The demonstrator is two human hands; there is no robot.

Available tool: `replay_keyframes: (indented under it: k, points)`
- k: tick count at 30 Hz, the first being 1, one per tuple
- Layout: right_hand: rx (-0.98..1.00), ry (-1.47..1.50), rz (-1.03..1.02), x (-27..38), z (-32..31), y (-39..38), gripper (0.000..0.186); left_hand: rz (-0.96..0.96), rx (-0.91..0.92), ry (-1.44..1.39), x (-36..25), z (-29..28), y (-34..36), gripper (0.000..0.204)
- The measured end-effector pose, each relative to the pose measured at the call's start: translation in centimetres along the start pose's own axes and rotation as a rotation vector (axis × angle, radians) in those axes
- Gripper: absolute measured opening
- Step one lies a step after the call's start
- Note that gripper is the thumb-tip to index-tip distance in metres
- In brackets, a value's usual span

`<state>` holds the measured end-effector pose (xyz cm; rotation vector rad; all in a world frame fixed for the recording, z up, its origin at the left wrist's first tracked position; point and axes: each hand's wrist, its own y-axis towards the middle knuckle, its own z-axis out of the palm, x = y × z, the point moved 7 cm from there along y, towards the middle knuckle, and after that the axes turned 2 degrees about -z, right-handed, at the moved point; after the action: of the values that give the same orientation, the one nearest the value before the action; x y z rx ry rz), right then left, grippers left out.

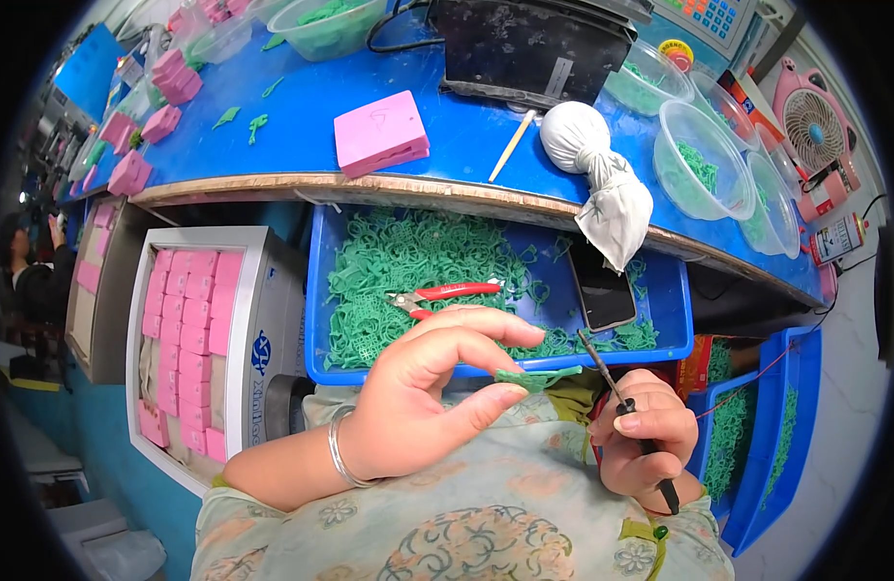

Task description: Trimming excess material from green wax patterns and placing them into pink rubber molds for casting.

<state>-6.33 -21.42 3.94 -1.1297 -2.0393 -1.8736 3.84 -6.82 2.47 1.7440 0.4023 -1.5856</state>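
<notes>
Between the thumb and forefinger of my left hand [447, 378] is a small, thin green wax-like piece [539, 379], held nearly level. My right hand [646, 431] grips a pen-like tool [603, 366] with a black handle and a slim metal tip. That tip points up and left, just right of the green piece and apart from it. Beyond both hands lies a blue tray [316, 334] filled with many green wax-like pieces [408, 247]. Red-handled cutters [457, 290] rest on the heap, above my left hand. A dark phone [602, 286] leans in the tray's right part.
On the blue table [302, 107] lie a pink block [381, 133], a wooden stick [512, 147] and a tied white cloth bag [602, 174]. Clear bowls [704, 160] hold green pieces at the right. A box of pink blocks [190, 339] stands left. A pink fan [810, 126] is far right.
</notes>
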Motion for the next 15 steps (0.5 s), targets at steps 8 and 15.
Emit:
replay_keyframes:
  k: [8,15]
  points:
    - [0.032,0.045,0.009,0.1,-0.2,-0.5,0.044,0.144,0.065,0.199,-1.3,0.6,0.4,0.012]
    - [0.012,0.016,0.054,-0.1,-0.3,-0.2,0.043,0.179,0.095,0.170,-2.0,1.3,0.3,0.012]
